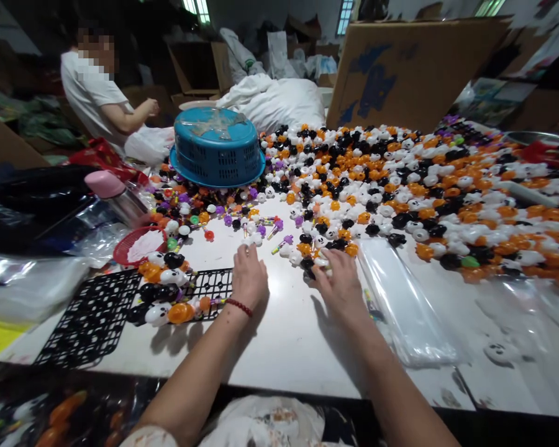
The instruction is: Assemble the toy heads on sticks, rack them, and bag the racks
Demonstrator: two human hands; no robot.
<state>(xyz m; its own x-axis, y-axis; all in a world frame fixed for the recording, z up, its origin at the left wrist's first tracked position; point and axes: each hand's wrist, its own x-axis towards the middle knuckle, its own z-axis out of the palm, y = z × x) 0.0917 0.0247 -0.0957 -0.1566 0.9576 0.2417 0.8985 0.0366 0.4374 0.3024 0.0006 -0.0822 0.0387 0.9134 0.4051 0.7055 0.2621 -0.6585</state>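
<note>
My left hand, with a red bead bracelet, is closed with its fingertips at a small white-topped piece; what lies inside the grip is hidden. My right hand curls its thumb and fingers around a white plastic figure at the near edge of the pile. Beside my left wrist, a black plastic grid carries orange, white and black figures in rows. Between my hands and the pile lie short colourful tubes with purple tops.
A big heap of pumpkin, ghost and black figures covers the back and right. An upturned blue basket, pink-capped bottle, red basket, another black grid and clear bags surround the workspace. A person sits back left.
</note>
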